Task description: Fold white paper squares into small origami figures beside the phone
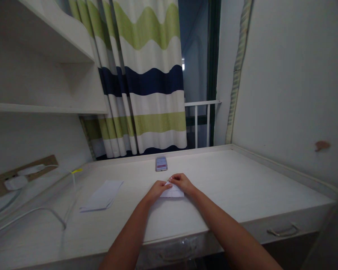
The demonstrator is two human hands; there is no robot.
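The left hand (157, 191) and right hand (183, 183) are curled closed, fingertips pinching a folded white paper (173, 192) right between them, at centre frame! It's resting on the white desk (242, 180) (a phone (161, 164) lies just ahead).

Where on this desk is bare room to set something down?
Widest free patch: the pale wood-grain desk, right of your right hand and folded white paper, up to the right wall. Crowded at left: flat white paper, white cable.
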